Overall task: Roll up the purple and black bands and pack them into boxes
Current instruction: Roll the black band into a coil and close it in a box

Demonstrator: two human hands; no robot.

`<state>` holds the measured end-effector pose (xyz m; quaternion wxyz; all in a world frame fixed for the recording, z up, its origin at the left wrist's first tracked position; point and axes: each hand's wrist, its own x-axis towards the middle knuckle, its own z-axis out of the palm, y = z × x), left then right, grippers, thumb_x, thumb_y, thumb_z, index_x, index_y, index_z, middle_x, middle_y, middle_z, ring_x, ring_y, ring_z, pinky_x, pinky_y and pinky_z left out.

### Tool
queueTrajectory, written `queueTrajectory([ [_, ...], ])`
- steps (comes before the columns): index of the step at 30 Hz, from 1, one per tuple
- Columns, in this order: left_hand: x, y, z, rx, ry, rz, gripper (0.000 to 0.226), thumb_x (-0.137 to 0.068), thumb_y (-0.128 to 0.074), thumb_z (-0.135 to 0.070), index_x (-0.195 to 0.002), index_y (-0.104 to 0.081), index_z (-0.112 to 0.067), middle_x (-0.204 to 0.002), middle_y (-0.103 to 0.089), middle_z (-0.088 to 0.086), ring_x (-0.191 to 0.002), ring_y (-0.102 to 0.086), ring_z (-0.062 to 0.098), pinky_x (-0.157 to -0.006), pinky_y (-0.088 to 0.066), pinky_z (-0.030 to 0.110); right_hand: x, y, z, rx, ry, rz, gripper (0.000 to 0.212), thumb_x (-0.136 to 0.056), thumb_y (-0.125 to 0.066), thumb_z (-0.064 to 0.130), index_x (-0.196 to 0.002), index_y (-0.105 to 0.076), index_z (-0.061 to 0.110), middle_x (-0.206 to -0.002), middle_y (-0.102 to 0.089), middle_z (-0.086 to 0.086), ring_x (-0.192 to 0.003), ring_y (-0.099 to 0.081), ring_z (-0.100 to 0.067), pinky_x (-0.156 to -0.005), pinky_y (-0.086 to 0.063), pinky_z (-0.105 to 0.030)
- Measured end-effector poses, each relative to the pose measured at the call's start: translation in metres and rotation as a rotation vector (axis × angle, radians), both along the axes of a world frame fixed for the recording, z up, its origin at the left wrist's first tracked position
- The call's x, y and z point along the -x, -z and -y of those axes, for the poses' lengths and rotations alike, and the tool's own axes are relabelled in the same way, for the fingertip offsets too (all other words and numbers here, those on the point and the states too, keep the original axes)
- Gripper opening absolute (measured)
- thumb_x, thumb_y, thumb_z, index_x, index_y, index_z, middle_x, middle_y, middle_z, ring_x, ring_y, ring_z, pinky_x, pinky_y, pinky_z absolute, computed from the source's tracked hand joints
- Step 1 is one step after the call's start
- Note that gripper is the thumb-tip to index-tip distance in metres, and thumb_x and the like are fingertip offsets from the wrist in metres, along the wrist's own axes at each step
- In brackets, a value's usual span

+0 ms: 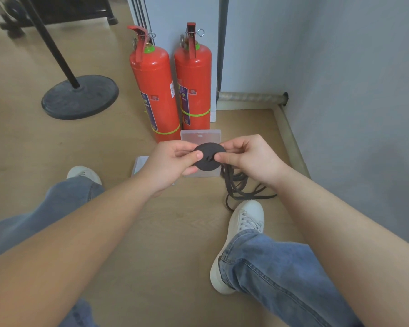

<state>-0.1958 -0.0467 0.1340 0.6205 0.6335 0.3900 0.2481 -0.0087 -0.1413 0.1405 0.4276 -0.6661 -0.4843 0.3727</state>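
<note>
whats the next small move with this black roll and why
Probably wind another turn onto the black roll: the left hand and the right hand both pinch it, and a loose tail of the band lies unrolled on the floor.

A wood floor (57, 147) met a grey wall (352, 79); two red fire extinguishers (172, 90) stood beside a round black stand base (80, 96).

Left fire extinguisher (155, 90) and right fire extinguisher (194, 86): each bears a purple label (149, 109) with printed lines and a red emblem (154, 97), too blurred to read. White sticker (172, 89) on the left cylinder: illegible. No text is readable.
</note>
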Motion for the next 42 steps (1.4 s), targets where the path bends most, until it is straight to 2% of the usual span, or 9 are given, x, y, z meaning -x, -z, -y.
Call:
queueTrajectory([
  [5,0.002,0.003,-0.004,-0.075,0.066,-0.071,0.018,-0.09,-0.072,-0.008,-0.103,-0.072,-0.021,-0.103,-0.074,0.0,-0.098,-0.073,0.011,-0.08,-0.061,0.026,0.0,0.0,-0.002,-0.008,-0.021,0.132,0.011,-0.086,-0.081,0.019,-0.095,-0.082,0.026,-0.082,-0.08,-0.002,-0.082,-0.075,-0.03,-0.084,-0.062,-0.046],
  [9,0.005,-0.003,-0.009,-0.44,0.21,-0.283,0.022,-0.085,-0.078,-0.016,-0.104,-0.077,-0.026,-0.094,-0.076,-0.014,-0.089,-0.069,-0.004,-0.077,-0.048,0.004,0.002,-0.006,-0.004,0.017,-0.122,0.396,0.008,-0.086,-0.08,0.023,-0.092,-0.082,0.028,-0.07,-0.074,0.014,-0.063,-0.062,-0.001,-0.063,-0.048,-0.019],
  [12,0.006,-0.004,-0.01,-0.501,0.232,-0.345,0.014,-0.083,-0.08,-0.022,-0.095,-0.079,-0.027,-0.085,-0.076,-0.014,-0.08,-0.069,-0.006,-0.067,-0.045,0.002,0.005,-0.007,-0.006,0.016,-0.151,0.465,0.008,-0.086,-0.08,0.025,-0.093,-0.082,0.027,-0.074,-0.076,0.008,-0.067,-0.066,-0.008,-0.065,-0.052,-0.023],
  [22,0.002,0.003,-0.007,-0.12,0.052,-0.076,0.013,-0.089,-0.074,-0.013,-0.102,-0.077,-0.017,-0.095,-0.078,0.002,-0.09,-0.075,0.011,-0.076,-0.061,0.025,-0.004,0.01,0.002,0.042,-0.006,-0.052,0.018,-0.088,-0.079,0.017,-0.105,-0.08,0.019,-0.095,-0.081,0.0,-0.095,-0.077,-0.023,-0.091,-0.06,-0.037],
  [27,-0.002,0.004,0.001,0.002,-0.029,0.007,0.011,-0.09,-0.073,-0.012,-0.088,-0.073,-0.023,-0.093,-0.076,-0.001,-0.089,-0.075,0.011,-0.073,-0.06,0.023,-0.002,0.013,0.004,0.034,0.047,-0.137,0.014,-0.09,-0.076,0.01,-0.104,-0.079,0.01,-0.082,-0.079,-0.006,-0.076,-0.073,-0.021,-0.084,-0.062,-0.046],
  [30,-0.001,0.009,-0.005,-0.144,0.008,-0.139,0.009,-0.089,-0.075,-0.017,-0.095,-0.075,-0.023,-0.096,-0.077,-0.003,-0.091,-0.074,0.012,-0.078,-0.06,0.026,0.0,0.015,0.002,0.026,0.039,-0.048,0.008,-0.089,-0.077,0.014,-0.094,-0.081,0.018,-0.081,-0.078,-0.011,-0.074,-0.071,-0.034,-0.086,-0.06,-0.053],
  [36,0.003,0.003,-0.004,-0.559,0.201,-0.398,0.028,-0.084,-0.077,-0.022,-0.111,-0.075,-0.029,-0.097,-0.074,-0.017,-0.089,-0.066,-0.008,-0.07,-0.043,-0.001,0.002,0.006,0.0,0.057,-0.121,0.46,0.008,-0.089,-0.077,0.023,-0.088,-0.079,0.031,-0.074,-0.075,0.004,-0.071,-0.066,-0.018,-0.067,-0.053,-0.029],
  [39,0.004,0.003,-0.005,-0.579,0.216,-0.449,0.015,-0.083,-0.078,-0.026,-0.098,-0.079,-0.029,-0.089,-0.077,-0.012,-0.079,-0.069,-0.002,-0.067,-0.053,0.012,0.004,0.004,-0.004,0.022,-0.219,0.661,0.006,-0.09,-0.073,0.023,-0.089,-0.079,0.023,-0.073,-0.073,0.002,-0.071,-0.062,-0.021,-0.067,-0.048,-0.03],
  [42,0.005,0.005,-0.006,-0.495,0.168,-0.421,0.013,-0.087,-0.075,-0.024,-0.1,-0.078,-0.025,-0.094,-0.077,-0.009,-0.079,-0.07,0.002,-0.073,-0.057,0.024,0.002,0.002,-0.005,0.036,-0.166,0.545,0.01,-0.089,-0.075,0.024,-0.097,-0.081,0.028,-0.081,-0.078,0.008,-0.076,-0.069,-0.012,-0.076,-0.054,-0.025],
])
